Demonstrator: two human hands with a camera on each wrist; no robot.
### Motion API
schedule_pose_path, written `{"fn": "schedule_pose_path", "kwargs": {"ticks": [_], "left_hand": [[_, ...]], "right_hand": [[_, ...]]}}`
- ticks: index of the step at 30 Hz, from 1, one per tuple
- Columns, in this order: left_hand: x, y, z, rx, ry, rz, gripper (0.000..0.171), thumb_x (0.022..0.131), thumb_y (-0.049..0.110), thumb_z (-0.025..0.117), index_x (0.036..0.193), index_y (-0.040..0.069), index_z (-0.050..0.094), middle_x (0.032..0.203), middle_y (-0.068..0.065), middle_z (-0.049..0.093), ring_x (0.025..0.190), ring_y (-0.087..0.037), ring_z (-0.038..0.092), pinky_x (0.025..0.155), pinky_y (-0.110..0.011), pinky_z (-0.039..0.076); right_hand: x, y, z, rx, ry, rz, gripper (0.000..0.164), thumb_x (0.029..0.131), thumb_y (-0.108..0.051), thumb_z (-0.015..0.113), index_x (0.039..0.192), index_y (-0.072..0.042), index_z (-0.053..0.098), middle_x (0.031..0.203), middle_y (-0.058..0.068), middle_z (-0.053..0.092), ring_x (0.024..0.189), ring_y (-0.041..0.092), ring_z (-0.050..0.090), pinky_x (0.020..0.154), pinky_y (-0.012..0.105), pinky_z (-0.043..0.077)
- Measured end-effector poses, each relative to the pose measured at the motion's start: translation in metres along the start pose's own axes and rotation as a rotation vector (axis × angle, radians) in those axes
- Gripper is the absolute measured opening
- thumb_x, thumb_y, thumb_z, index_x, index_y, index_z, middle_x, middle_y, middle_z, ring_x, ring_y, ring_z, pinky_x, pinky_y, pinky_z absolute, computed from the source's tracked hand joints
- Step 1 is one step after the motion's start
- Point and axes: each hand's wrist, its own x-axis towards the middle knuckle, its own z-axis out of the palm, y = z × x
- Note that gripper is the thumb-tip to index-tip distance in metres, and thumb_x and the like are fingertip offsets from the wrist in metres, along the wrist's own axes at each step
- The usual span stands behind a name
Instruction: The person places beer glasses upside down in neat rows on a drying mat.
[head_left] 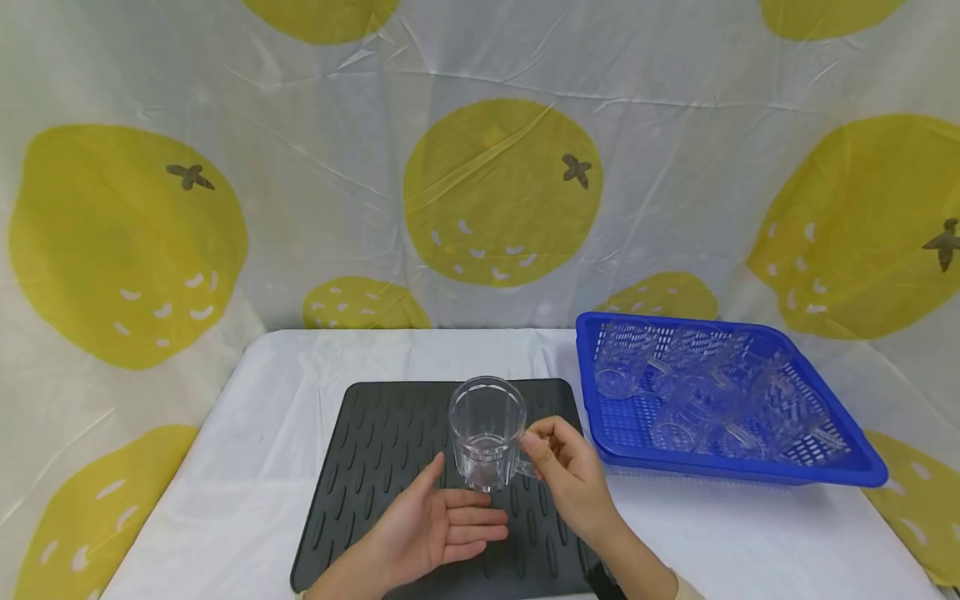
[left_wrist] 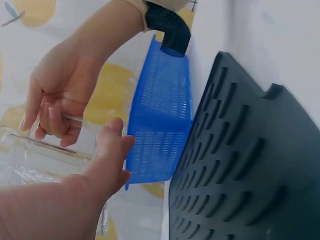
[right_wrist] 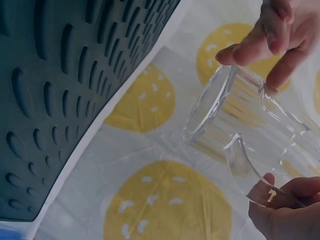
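A clear glass mug (head_left: 487,425) is held above a dark drying mat (head_left: 352,500), its mouth up. My right hand (head_left: 576,479) pinches the mug's handle between thumb and fingers. The left hand (head_left: 438,529) lies palm up with its fingers straight, the fingertips right at the mug's base. In the left wrist view, the mug (left_wrist: 47,162) is partly hidden behind the left hand (left_wrist: 75,197). Seen from the right wrist, the left fingers (right_wrist: 250,47) come up to the base end of the mug, while the thumb presses along the handle.
A blue plastic basket (head_left: 750,475) stands at the right on the white-covered table (head_left: 247,450). Several clear glass mugs (head_left: 705,396) lie in it. Behind the table hangs a white curtain (head_left: 322,208) printed with yellow lemons.
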Motion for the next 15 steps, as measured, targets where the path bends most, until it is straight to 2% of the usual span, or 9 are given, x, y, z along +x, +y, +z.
{"fn": "schedule_pose_path", "kwargs": {"ticks": [4,7,10,15], "left_hand": [[0.0034,0.0044,0.0011,-0.051,0.0,0.014,0.092,0.094,0.062,0.019,0.138,-0.019,0.011,0.136,-0.029,0.038,0.122,-0.032,0.044,0.095,-0.032,0.041],[0.0052,0.0063,0.0011,-0.091,-0.003,0.012,0.092,0.093,0.062,0.022,0.139,-0.017,0.013,0.134,-0.026,0.042,0.122,-0.03,0.045,0.095,-0.032,0.041],[0.0062,0.0077,0.0002,-0.12,-0.017,0.016,0.088,0.092,0.063,0.026,0.141,-0.009,0.021,0.129,-0.021,0.05,0.119,-0.026,0.048,0.095,-0.031,0.041],[0.0056,0.011,-0.0032,-0.134,-0.029,0.025,0.077,0.092,0.063,0.028,0.142,0.005,0.033,0.118,-0.01,0.06,0.111,-0.021,0.055,0.089,-0.03,0.044]], "right_hand": [[-0.0012,0.0003,-0.0003,0.02,-0.041,-0.036,0.015,0.091,0.012,0.045,0.094,0.001,0.053,0.067,0.006,0.043,0.055,0.015,0.041,0.044,0.03,0.036],[-0.0017,-0.0008,-0.0009,0.056,-0.105,-0.061,0.017,0.089,0.015,0.045,0.094,0.001,0.053,0.07,0.008,0.043,0.058,0.016,0.041,0.046,0.03,0.037],[-0.0019,-0.0022,-0.0015,0.067,-0.187,-0.091,0.02,0.087,0.017,0.047,0.094,-0.001,0.053,0.07,0.008,0.043,0.06,0.016,0.041,0.048,0.029,0.038],[-0.0003,-0.0056,-0.0017,0.04,-0.309,-0.193,0.024,0.081,0.019,0.054,0.092,-0.003,0.054,0.067,0.005,0.045,0.057,0.016,0.042,0.049,0.025,0.04]]}}
